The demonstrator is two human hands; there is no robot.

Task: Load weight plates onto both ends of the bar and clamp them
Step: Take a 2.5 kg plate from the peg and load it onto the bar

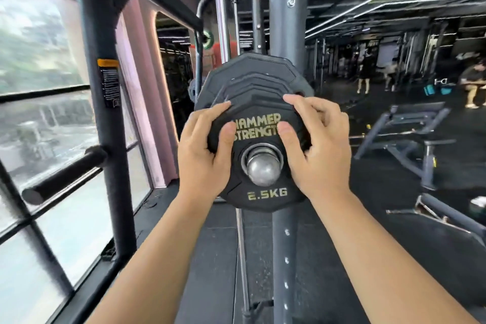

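While it rings the rounded steel bar (263, 167), left hand (205, 151) and right hand (317, 148) grip the ridged plate (265, 196).

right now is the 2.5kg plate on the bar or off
On: the bar end pokes out through the plate, which the left hand and right hand grip by its sides.

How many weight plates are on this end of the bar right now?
2. The 2.5 kg plate at the front, held by the left hand and right hand, and a larger plate directly behind it. More may be hidden behind.
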